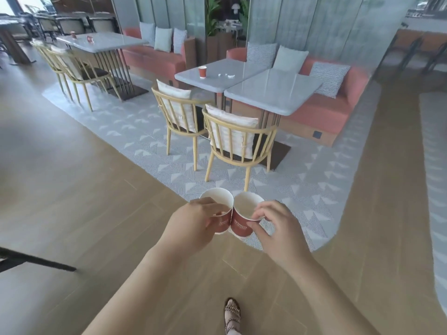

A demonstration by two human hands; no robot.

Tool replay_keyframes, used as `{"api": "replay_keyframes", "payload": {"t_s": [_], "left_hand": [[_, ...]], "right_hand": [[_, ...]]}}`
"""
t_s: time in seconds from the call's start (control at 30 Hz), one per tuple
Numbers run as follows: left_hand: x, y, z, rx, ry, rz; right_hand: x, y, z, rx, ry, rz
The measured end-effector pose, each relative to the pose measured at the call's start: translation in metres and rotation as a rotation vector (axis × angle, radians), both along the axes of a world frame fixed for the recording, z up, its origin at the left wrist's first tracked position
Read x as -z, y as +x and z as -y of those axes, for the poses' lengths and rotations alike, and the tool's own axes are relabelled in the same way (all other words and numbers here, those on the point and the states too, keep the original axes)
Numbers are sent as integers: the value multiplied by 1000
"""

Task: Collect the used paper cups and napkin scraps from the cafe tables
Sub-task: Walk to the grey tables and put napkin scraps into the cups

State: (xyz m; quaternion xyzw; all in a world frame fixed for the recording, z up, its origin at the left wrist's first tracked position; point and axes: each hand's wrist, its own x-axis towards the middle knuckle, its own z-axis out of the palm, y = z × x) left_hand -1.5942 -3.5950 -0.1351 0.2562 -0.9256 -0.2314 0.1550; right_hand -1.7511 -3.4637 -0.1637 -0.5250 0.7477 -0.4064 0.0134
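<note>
I hold two red paper cups side by side in front of me, their sides touching. My left hand (193,223) grips the left cup (219,206) by its rim and wall. My right hand (275,226) pinches the rim of the right cup (244,213). Both cups look empty inside. Ahead, a third red cup (202,72) stands on a grey cafe table (193,79), with white napkin scraps (227,75) to its right. Two more red cups (73,34) (90,39) stand on the far left table (106,45).
Two wooden chairs (180,112) (238,141) with cushions stand between me and the near tables. A second grey table (273,93) adjoins on the right. Salmon benches (338,110) line the wall behind. I stand on wood floor beside a patterned grey rug (145,131).
</note>
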Motion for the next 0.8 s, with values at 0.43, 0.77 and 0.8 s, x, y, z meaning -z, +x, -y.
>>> {"api": "replay_keyframes", "payload": {"t_s": [0.43, 0.77, 0.8], "left_hand": [[7, -125, 217, -186, 67, 44], [17, -146, 446, -271, 40, 33], [13, -146, 471, -265, 34, 41]], "right_hand": [[11, -142, 235, -163, 98, -11], [3, -178, 490, -266, 155, -66], [-2, -179, 516, -276, 152, -79]]}}
